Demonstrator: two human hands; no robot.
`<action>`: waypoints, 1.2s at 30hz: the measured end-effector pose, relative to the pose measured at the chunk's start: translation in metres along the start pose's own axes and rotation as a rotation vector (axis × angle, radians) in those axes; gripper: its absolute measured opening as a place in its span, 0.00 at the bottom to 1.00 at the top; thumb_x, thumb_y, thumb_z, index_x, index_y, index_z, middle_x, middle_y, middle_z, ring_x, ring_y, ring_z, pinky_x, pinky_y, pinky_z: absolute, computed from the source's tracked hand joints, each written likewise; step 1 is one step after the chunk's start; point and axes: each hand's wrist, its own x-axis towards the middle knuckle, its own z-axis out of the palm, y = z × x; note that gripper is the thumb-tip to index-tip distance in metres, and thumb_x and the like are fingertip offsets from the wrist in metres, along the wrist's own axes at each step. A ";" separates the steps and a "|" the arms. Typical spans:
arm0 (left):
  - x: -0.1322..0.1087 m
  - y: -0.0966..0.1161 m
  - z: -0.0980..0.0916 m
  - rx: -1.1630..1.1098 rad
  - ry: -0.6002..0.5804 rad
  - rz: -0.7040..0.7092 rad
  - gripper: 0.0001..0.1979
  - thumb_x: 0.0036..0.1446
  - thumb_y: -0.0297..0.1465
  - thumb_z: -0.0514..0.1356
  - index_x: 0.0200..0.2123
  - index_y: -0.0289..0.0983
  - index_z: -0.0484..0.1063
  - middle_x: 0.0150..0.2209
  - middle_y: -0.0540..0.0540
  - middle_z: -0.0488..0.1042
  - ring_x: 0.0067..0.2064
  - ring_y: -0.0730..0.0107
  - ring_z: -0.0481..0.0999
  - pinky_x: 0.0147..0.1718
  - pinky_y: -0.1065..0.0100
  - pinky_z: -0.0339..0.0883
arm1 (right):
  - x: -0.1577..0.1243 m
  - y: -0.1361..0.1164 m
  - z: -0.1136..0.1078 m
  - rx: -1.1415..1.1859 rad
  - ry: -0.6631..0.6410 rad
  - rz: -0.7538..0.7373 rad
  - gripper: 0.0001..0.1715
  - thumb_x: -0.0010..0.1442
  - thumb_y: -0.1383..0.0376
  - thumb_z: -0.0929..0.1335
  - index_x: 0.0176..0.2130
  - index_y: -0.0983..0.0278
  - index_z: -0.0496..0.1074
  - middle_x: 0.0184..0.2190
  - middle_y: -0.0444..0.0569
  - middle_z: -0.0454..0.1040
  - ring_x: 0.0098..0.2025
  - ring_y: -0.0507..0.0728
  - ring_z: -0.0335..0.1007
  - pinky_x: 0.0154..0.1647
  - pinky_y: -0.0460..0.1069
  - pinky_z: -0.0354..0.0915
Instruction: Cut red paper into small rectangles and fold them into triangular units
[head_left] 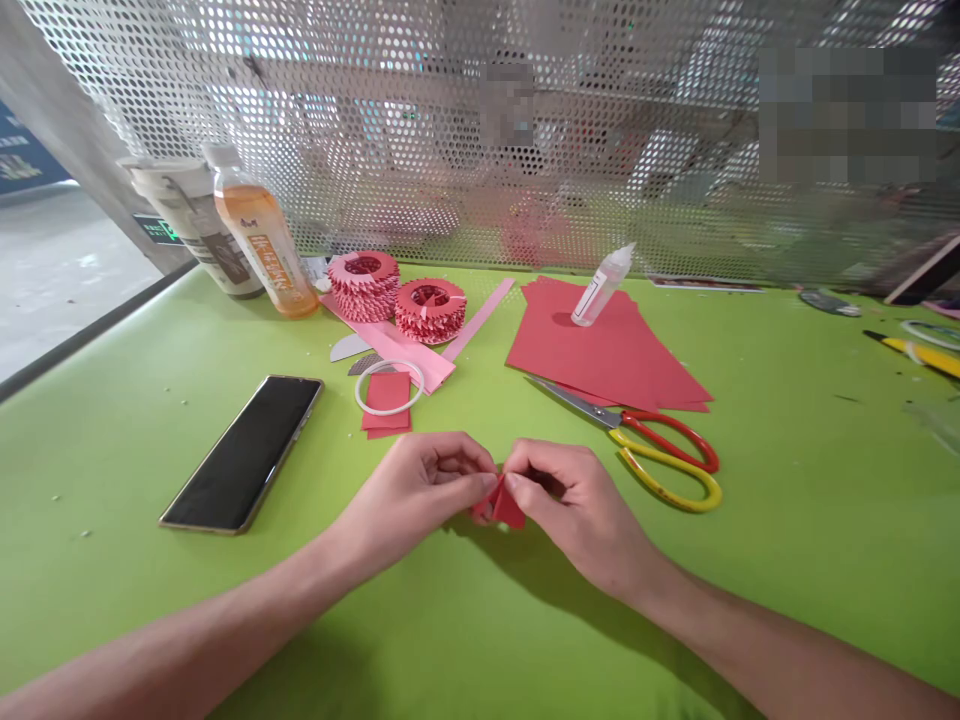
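Two hands — left hand (416,495), right hand (574,505) — pinching a folded red paper (507,506), scissors (660,450) nearby

Bright daylight, mostly from behind the metal mesh screen (480,130); its holes flare white along the top. Soft shadow (555,575) falls from the right hand (577,510) toward the counter's near edge. Faint sheen on the phone (241,455). Counter's left edge (90,335) bends with wide-lens distortion. Pixelated patches (847,115) blur the screen's upper right.
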 end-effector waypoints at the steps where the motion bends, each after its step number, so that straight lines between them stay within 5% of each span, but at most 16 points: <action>1: 0.001 0.000 -0.001 -0.024 0.000 -0.025 0.05 0.51 0.32 0.69 0.29 0.36 0.81 0.23 0.45 0.82 0.26 0.62 0.81 0.25 0.68 0.72 | 0.000 0.000 0.000 0.000 0.005 0.005 0.16 0.69 0.58 0.77 0.29 0.56 0.79 0.25 0.41 0.79 0.29 0.57 0.70 0.33 0.53 0.65; 12: 0.002 -0.006 -0.003 -0.048 0.035 -0.050 0.05 0.48 0.31 0.70 0.29 0.36 0.82 0.25 0.44 0.84 0.27 0.60 0.83 0.27 0.67 0.76 | 0.001 0.002 -0.001 -0.009 0.019 0.078 0.15 0.67 0.55 0.78 0.30 0.57 0.81 0.26 0.42 0.78 0.31 0.57 0.69 0.33 0.52 0.63; 21: 0.001 -0.005 0.000 0.068 0.052 0.005 0.06 0.49 0.26 0.67 0.33 0.38 0.79 0.22 0.50 0.80 0.24 0.66 0.77 0.21 0.72 0.66 | 0.001 0.003 0.000 -0.012 0.009 0.087 0.11 0.63 0.59 0.76 0.29 0.57 0.80 0.24 0.40 0.76 0.29 0.56 0.66 0.31 0.52 0.60; 36: -0.004 0.002 0.003 0.080 0.025 0.034 0.07 0.49 0.22 0.65 0.32 0.39 0.77 0.23 0.52 0.80 0.24 0.69 0.74 0.22 0.73 0.64 | 0.003 -0.003 0.000 0.007 -0.052 0.056 0.14 0.64 0.57 0.75 0.27 0.56 0.77 0.22 0.38 0.68 0.27 0.54 0.56 0.29 0.53 0.52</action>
